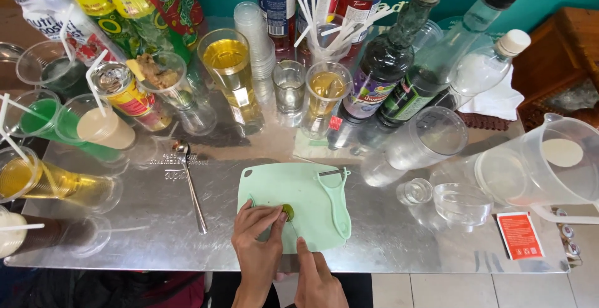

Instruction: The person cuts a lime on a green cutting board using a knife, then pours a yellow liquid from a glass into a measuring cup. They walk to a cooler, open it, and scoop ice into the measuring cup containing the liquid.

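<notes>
Lime (287, 211), small and green, at 6 o'clock on mint cutting board (293, 199), pinched by left hand (257, 233). Right hand (315, 277) just beside, grip unclear, blade not visible. Seemingly uncut; slicing probably barely begun. Peeler (337, 202) idle at 3 o'clock.

A drinks stall: syrup bottles (385, 58), plastic cups (253, 30), straws (324, 15) crowd the steel counter (156, 214).

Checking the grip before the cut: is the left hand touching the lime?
Touching. The head view shows the left hand's fingertips closed over the small green lime on the cutting board, with no gap between them.
</notes>
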